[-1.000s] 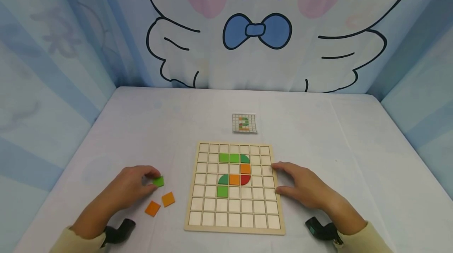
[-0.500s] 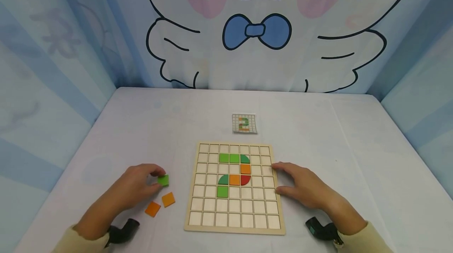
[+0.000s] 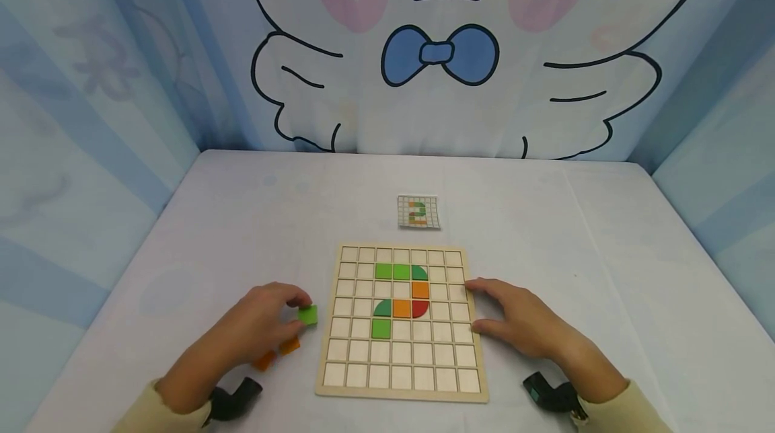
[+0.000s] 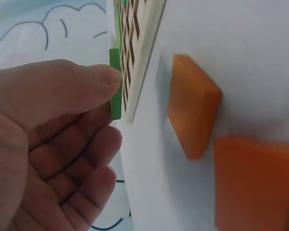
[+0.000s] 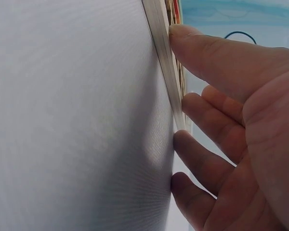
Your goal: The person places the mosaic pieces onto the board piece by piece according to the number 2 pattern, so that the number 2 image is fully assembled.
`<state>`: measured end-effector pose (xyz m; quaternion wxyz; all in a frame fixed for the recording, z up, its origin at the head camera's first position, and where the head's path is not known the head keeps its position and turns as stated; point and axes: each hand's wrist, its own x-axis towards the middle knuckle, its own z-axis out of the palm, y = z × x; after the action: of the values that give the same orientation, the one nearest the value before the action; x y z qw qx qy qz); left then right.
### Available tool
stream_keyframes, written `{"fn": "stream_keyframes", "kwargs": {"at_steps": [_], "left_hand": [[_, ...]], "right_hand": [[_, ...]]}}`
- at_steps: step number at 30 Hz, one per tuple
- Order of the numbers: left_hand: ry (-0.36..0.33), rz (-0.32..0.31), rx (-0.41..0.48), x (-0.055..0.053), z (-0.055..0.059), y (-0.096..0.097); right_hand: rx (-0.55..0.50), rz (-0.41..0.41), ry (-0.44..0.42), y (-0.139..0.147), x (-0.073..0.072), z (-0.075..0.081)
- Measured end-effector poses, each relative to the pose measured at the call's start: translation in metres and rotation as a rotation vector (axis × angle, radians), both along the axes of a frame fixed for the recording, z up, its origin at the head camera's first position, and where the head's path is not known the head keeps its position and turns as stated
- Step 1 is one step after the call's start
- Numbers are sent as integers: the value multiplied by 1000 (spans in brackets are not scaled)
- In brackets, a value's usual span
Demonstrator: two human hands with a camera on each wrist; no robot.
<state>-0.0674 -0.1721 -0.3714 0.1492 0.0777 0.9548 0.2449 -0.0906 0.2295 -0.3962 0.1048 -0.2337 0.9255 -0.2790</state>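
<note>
My left hand [image 3: 266, 322] pinches a green square tile [image 3: 308, 315] between thumb and fingers, off the board's left side. In the left wrist view the green tile [image 4: 115, 84] shows edge-on at the thumb tip. Two orange square tiles [image 3: 290, 345] lie on the table below that hand, partly hidden by it. The wooden grid board [image 3: 401, 395] holds several green, orange and red pieces, some square and some quarter-round. At the board's right edge rest the thumb and fingertips of my right hand [image 3: 521, 315]; the right wrist view shows the thumb touching the board's rim [image 5: 163, 48].
Behind the board lies a small card [image 3: 418, 212] printed with a gridded, coloured figure. A white cloth covers the table [image 3: 545, 218]. A cartoon-printed curtain [image 3: 436, 117] hangs along the back, with blue curtains at both sides.
My left hand has moved right toward the board with the green tile in its pinch, now partly covering the orange tiles. The right hand and the board have stayed in place.
</note>
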Motion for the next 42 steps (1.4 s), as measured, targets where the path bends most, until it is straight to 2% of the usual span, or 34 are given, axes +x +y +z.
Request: {"fn": "stream_keyframes", "kwargs": {"at_steps": [6,12,18,22,34,42], "left_hand": [[44,-51,40,2,0,16],[72,-149,93,3,-1,29],[47,-194,125,4,-2,44],[35,-210,122,7,-4,53],[122,-378,126,12,-9,63],[137,-436,71,14,-11,72]], "right_hand": [[0,3,8,1,0,-1],[-1,1,-2,0,0,0],[-2,1,-3,0,0,-1],[-1,2,1,0,0,-1],[-1,15,15,1,-1,-2],[-2,23,23,1,-1,-3]]}}
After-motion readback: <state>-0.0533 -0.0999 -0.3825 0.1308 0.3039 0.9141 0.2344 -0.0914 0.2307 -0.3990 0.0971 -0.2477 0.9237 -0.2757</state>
